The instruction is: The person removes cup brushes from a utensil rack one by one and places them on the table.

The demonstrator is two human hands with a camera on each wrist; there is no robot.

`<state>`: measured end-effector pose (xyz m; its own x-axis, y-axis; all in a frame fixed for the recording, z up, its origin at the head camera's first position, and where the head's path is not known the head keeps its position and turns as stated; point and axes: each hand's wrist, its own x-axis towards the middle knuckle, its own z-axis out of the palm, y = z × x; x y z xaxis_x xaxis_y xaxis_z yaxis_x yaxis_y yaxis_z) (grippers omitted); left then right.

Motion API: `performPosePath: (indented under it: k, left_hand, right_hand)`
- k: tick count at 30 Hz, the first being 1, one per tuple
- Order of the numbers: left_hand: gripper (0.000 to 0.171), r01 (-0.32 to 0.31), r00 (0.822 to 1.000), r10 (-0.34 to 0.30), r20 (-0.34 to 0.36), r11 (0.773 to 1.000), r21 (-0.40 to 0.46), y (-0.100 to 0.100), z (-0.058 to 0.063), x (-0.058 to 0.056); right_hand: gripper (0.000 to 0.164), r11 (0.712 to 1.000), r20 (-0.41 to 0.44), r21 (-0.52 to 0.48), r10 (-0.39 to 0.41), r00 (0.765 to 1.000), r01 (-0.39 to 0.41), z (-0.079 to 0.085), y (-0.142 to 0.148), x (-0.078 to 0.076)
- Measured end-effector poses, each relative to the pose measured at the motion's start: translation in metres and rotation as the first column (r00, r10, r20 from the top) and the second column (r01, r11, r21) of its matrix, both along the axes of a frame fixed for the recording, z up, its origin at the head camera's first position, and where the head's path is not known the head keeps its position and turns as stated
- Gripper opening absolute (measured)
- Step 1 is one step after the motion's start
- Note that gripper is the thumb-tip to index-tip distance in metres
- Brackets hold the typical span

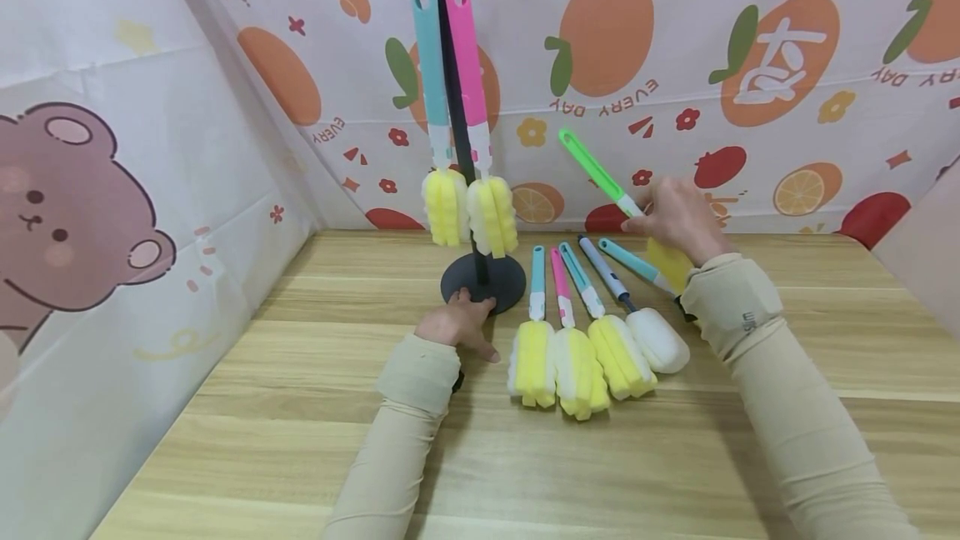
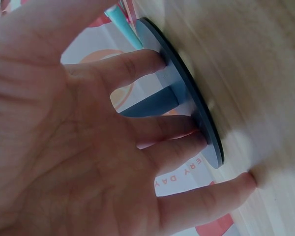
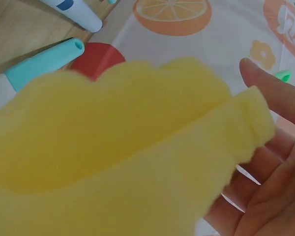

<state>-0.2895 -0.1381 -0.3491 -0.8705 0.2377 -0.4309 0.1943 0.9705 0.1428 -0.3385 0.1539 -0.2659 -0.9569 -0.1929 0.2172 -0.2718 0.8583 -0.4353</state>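
Observation:
My right hand (image 1: 678, 219) holds a green-handled bottle brush (image 1: 592, 165) above the table, its handle slanting up to the left. The brush's yellow sponge head (image 3: 108, 142) fills much of the right wrist view, beneath my fingers. With spread fingers, my left hand (image 1: 457, 325) presses on the round base (image 1: 507, 283) of a black stand; one fingertip rests on the table in the left wrist view. From the stand's hooks hang a teal-handled brush (image 1: 430, 65) and a pink-handled brush (image 1: 467, 65), sponge heads down.
Right of the stand several brushes lie fanned out on the wooden table (image 1: 300, 407). Most have yellow-and-white sponge heads; a grey-blue-handled one has a white head (image 1: 658, 342). A teal handle (image 1: 626, 259) lies below my right hand. Printed cloth (image 1: 300, 165) hangs behind and at the left.

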Motion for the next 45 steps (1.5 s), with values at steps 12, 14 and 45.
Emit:
performPosePath:
  k: [12, 14, 45]
  left_hand:
    - [0.09, -0.007, 1.0, 0.007, 0.004, 1.0, 0.01, 0.001, 0.0, 0.0]
    - [0.09, -0.008, 1.0, 0.008, 0.002, 1.0, 0.01, 0.001, 0.0, 0.0]
    - [0.09, -0.002, 1.0, 0.002, 0.001, 1.0, -0.02, 0.001, -0.001, -0.002]
  right_hand:
    - [0.022, 0.985, -0.069, 0.162, -0.041, 0.997, 0.052, -0.01, 0.004, 0.0]
    - [0.023, 0.983, -0.076, 0.178, -0.04, 0.996, 0.053, -0.011, 0.005, 0.0]
    - [0.027, 0.967, 0.083, 0.253, -0.012, 0.996, -0.009, -0.022, 0.008, -0.002]
